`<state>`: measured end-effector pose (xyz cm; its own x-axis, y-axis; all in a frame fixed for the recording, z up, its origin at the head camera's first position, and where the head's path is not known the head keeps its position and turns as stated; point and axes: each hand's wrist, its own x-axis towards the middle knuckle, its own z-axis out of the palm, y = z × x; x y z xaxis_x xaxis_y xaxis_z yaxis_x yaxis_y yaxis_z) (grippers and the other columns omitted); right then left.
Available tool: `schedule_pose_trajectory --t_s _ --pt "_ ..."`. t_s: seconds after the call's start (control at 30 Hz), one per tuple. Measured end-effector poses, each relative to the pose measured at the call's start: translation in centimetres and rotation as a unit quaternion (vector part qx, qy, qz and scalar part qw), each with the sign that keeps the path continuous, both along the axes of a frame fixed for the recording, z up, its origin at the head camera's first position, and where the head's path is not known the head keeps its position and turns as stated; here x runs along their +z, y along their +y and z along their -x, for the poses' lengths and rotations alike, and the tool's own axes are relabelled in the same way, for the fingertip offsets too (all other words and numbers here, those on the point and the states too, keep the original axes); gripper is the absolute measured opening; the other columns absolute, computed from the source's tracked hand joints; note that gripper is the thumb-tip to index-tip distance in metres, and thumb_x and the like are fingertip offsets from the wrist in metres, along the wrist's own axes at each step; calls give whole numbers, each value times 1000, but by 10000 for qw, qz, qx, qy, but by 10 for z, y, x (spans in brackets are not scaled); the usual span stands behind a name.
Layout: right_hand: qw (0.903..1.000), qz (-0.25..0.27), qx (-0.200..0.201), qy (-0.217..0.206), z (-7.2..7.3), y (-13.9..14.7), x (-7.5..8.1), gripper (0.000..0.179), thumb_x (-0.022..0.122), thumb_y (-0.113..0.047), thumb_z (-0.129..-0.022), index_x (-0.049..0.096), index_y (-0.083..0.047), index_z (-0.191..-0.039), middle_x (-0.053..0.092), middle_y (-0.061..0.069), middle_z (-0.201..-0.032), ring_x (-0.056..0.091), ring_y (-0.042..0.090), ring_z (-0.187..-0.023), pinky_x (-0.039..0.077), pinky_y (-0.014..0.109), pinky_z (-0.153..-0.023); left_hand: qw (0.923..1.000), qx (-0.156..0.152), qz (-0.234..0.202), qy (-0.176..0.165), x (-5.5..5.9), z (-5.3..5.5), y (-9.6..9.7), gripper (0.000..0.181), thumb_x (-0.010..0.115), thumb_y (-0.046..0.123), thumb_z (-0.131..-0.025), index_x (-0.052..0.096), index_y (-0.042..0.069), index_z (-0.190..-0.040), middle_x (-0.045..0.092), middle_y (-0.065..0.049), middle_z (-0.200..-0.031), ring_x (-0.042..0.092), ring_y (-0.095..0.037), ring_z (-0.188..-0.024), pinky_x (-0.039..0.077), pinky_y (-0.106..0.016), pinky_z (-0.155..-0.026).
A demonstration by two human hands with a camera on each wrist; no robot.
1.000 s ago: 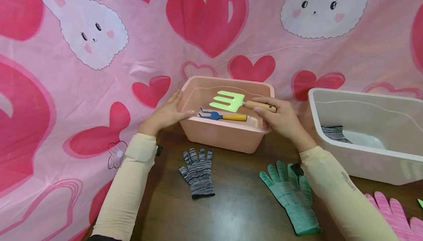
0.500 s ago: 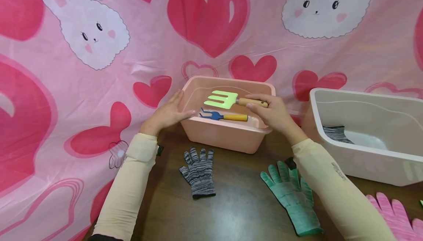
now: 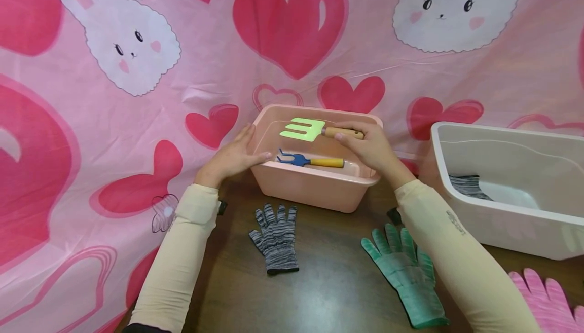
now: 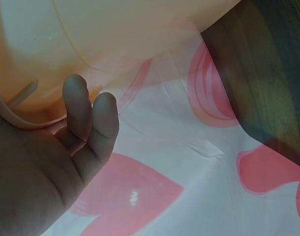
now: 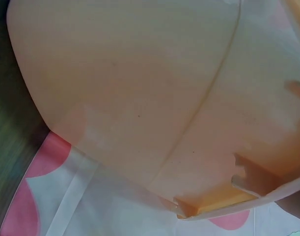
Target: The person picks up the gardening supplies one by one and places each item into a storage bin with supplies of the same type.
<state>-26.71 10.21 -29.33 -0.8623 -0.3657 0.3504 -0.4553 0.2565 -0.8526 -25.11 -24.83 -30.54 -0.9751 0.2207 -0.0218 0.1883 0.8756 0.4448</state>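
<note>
My right hand [image 3: 367, 146] grips the wooden handle of a lime-green hand fork [image 3: 312, 130], its tines pointing left over the pink plastic bin [image 3: 315, 187]. Below the fork, a blue three-pronged hand cultivator [image 3: 298, 159] with a yellow handle lies in the bin. At the bin's left end my left hand [image 3: 230, 158] holds the rim, thumb along the front corner and fingers at the side. In the left wrist view, two bent fingers [image 4: 105, 120] show beside the rim. The right wrist view is mostly filled by the bin wall [image 5: 140, 88].
A grey-white bin [image 3: 506, 224] stands at the right, with a grey striped glove [image 3: 470, 187] inside. On the brown table lie another grey striped glove [image 3: 277, 242], a green glove [image 3: 408, 277] and a pink glove [image 3: 547, 295]. A heart-patterned cloth [image 3: 219, 44] hangs behind.
My right hand has carried the fork left and slightly away from me, farther over the bin. The left hand has stayed on the rim, and the cultivator has not moved.
</note>
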Motion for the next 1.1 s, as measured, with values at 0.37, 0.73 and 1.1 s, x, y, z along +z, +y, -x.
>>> schedule_pose_trajectory --t_s 0.37,0.73,1.1 --pt "9974 678 186 179 18 -10 -6 30 74 -13 -94 73 -3 -123 71 8 -120 66 16 -102 54 25 -87 10000 -15 7 11 0 1 2 105 60 66 -90 7 12 -163 5 -10 -169 6 -28 -154 19 -55 -119" --pt "9974 481 472 -261 19 -11 -6 38 74 -17 -95 69 -8 -131 65 5 -132 59 19 -118 55 29 -89 10000 -2 39 -2 1 0 2 108 58 70 -89 5 12 -163 3 -8 -169 5 -27 -154 19 -54 -119" --pt "9943 -60 333 -1008 17 -12 -5 44 76 -30 -93 68 -18 -134 65 2 -130 54 17 -82 38 24 -48 10000 2 21 -21 -2 1 -1 108 57 70 -88 5 12 -163 2 -7 -169 5 -27 -154 17 -53 -120"
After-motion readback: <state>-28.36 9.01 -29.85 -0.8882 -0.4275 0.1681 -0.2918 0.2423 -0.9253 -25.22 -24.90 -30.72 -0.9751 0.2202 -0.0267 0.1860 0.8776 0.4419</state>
